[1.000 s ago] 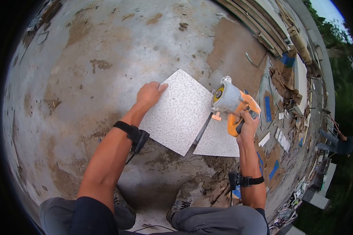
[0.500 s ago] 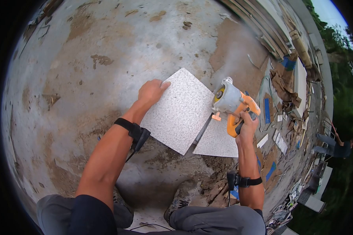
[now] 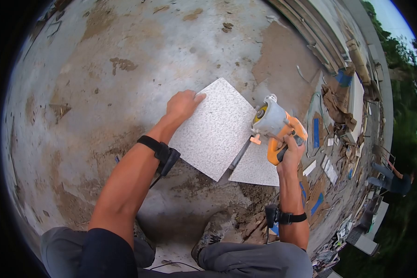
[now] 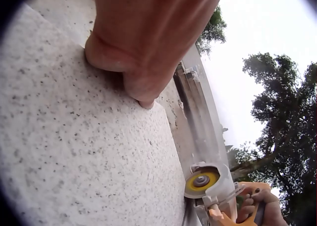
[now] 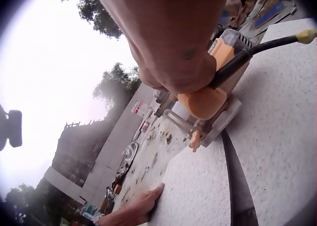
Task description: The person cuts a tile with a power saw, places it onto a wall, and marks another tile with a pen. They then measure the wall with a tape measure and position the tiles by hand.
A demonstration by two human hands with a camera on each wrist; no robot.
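A white speckled stone slab lies tilted in the head view, with a smaller cut piece beside it across a dark gap. My left hand grips the slab's far left edge, thumb on top; its other fingers are mostly hidden. My right hand holds an orange and grey handheld stone cutter by its rear handle. Its round yellow-centred blade shows in the left wrist view, right at the slab's edge. In the right wrist view, the cutter's base sits at the far end of the gap.
Long stacked boards lie at the far right. Scraps, blue strips and broken pieces litter the ground along the right side. A black cable runs back from the cutter over the smaller piece. Another person stands at the far right.
A pale dust plume beyond the cutter, plain half a second ago, has faded. The view has shifted slightly; both hands keep their holds, and the cutter stays near the gap's far end.
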